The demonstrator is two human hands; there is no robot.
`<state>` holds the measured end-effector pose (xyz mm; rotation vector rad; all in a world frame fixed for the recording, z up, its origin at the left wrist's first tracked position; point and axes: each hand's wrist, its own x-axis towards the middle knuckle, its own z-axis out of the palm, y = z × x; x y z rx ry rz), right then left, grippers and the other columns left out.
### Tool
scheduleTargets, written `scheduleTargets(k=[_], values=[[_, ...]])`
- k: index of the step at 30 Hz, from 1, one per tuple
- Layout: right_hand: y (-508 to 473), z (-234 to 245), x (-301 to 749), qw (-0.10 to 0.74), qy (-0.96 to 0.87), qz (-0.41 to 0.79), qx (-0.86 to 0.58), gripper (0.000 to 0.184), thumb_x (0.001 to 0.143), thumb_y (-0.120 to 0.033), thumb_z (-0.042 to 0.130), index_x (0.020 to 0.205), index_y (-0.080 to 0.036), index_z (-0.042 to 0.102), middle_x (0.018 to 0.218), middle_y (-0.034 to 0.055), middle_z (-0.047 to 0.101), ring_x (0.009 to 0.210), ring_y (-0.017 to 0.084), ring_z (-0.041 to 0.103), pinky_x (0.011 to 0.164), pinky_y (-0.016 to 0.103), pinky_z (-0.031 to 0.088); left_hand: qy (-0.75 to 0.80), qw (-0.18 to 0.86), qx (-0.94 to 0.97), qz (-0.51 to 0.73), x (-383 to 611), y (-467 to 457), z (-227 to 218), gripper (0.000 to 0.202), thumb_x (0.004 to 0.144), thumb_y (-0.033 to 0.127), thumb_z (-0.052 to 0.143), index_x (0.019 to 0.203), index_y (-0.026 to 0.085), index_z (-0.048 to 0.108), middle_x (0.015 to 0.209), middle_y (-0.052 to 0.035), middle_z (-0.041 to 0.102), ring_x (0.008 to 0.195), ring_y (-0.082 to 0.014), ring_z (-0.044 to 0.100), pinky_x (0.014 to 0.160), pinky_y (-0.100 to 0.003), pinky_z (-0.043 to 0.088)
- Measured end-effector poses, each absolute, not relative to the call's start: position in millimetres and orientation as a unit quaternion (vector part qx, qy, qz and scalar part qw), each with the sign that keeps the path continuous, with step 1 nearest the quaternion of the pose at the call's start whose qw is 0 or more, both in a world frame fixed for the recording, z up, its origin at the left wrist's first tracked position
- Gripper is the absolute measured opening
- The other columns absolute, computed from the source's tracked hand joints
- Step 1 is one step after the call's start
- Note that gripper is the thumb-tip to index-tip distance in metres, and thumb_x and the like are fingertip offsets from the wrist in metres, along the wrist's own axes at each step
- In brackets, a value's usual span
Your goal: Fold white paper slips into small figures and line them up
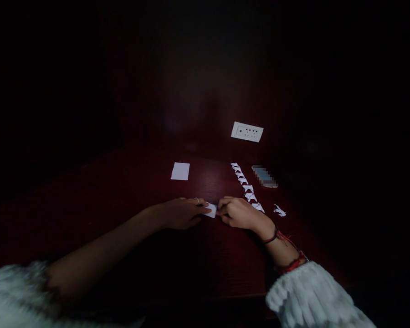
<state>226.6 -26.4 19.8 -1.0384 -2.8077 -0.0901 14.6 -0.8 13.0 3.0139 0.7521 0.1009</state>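
A small piece of white paper [211,210] lies on the dark red table between my hands. My left hand [182,212], with a ring on one finger, reaches in from the left and holds the paper down under its fingertips. At the paper's right edge, the curled fingers of my right hand [238,212] pinch it; their tips are partly hidden. Just beyond my right hand runs a slanting row of several small folded white paper pieces [248,188], the nearest partly covered by that hand.
A flat white paper sheet [180,171] lies farther back on the left. A phone [264,176] with a blurred screen rests right of the row. Nearer sits a small crumpled white scrap [279,210]. A white socket panel [247,131] is on the back wall. The surroundings are very dark.
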Motion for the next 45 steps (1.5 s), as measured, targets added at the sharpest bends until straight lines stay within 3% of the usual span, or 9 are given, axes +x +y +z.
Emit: scheduleTargets(k=[7, 11, 20, 28, 34, 39, 45], values=[[-23.9, 17.0, 231.5, 0.131, -0.914, -0.026, -0.382, 0.026, 0.076, -0.016, 0.041, 0.096, -0.019, 0.057, 0.087, 0.0025, 0.052, 0.081, 0.011, 0.048, 0.073, 0.022, 0.036, 0.231, -0.046, 0.969, 0.068, 14.1, 1.9, 10.9, 0.036, 0.078, 0.026, 0.040, 0.114, 0.026, 0.040, 0.105, -0.0048, 0.046, 0.092, -0.0192, 0.045, 0.080, -0.033, 0.031], [-28.1, 19.4, 226.9, 0.118, -0.918, -0.021, -0.378, 0.029, 0.077, -0.021, 0.043, 0.104, -0.020, 0.052, 0.090, 0.0031, 0.049, 0.082, 0.012, 0.047, 0.072, 0.023, 0.037, 0.237, -0.066, 0.966, 0.076, 14.3, 3.7, 10.7, 0.036, 0.078, 0.028, 0.041, 0.113, 0.025, 0.041, 0.096, -0.0049, 0.047, 0.087, -0.0192, 0.045, 0.082, -0.038, 0.028], [-28.1, 15.6, 221.5, 0.098, -0.912, -0.016, -0.397, 0.030, 0.078, -0.023, 0.040, 0.106, -0.020, 0.049, 0.090, 0.0033, 0.047, 0.081, 0.011, 0.047, 0.069, 0.022, 0.037, 0.237, -0.025, 0.970, 0.055, 15.8, 3.3, 17.4, 0.030, 0.080, 0.026, 0.036, 0.109, 0.025, 0.044, 0.091, -0.0037, 0.046, 0.073, -0.0140, 0.047, 0.069, -0.027, 0.036], [-23.5, 21.9, 221.9, 0.048, -0.921, -0.095, -0.374, 0.027, 0.078, -0.027, 0.040, 0.100, -0.021, 0.055, 0.083, 0.0045, 0.050, 0.080, 0.015, 0.045, 0.069, 0.026, 0.035, 0.244, -0.036, 0.967, 0.056, 16.4, 3.2, 20.0, 0.030, 0.080, 0.024, 0.036, 0.109, 0.026, 0.044, 0.092, -0.0032, 0.047, 0.074, -0.0144, 0.049, 0.071, -0.028, 0.035], [-25.5, 24.5, 226.9, 0.056, -0.907, -0.115, -0.402, 0.026, 0.079, -0.027, 0.038, 0.088, -0.017, 0.060, 0.079, 0.0057, 0.050, 0.079, 0.015, 0.046, 0.071, 0.026, 0.034, 0.231, -0.058, 0.969, 0.065, 16.4, 7.8, 12.9, 0.029, 0.081, 0.020, 0.034, 0.107, 0.024, 0.046, 0.087, -0.0032, 0.048, 0.073, -0.0135, 0.048, 0.072, -0.027, 0.034], [-26.8, 23.6, 228.8, 0.105, -0.904, -0.091, -0.404, 0.028, 0.080, -0.025, 0.038, 0.102, -0.019, 0.054, 0.082, 0.0041, 0.051, 0.081, 0.013, 0.047, 0.072, 0.024, 0.035, 0.240, -0.087, 0.963, 0.089, 17.9, 4.7, 9.0, 0.029, 0.081, 0.019, 0.033, 0.108, 0.018, 0.045, 0.093, -0.0065, 0.047, 0.083, -0.0162, 0.045, 0.076, -0.027, 0.032], [-24.4, 15.3, 224.0, 0.095, -0.915, -0.057, -0.388, 0.026, 0.079, -0.029, 0.041, 0.098, -0.019, 0.056, 0.085, 0.0036, 0.052, 0.082, 0.012, 0.048, 0.072, 0.023, 0.036, 0.262, -0.043, 0.959, 0.100, 22.4, 4.9, 9.9, 0.029, 0.082, 0.013, 0.028, 0.106, 0.016, 0.044, 0.090, -0.0059, 0.048, 0.078, -0.0144, 0.047, 0.071, -0.025, 0.034]])
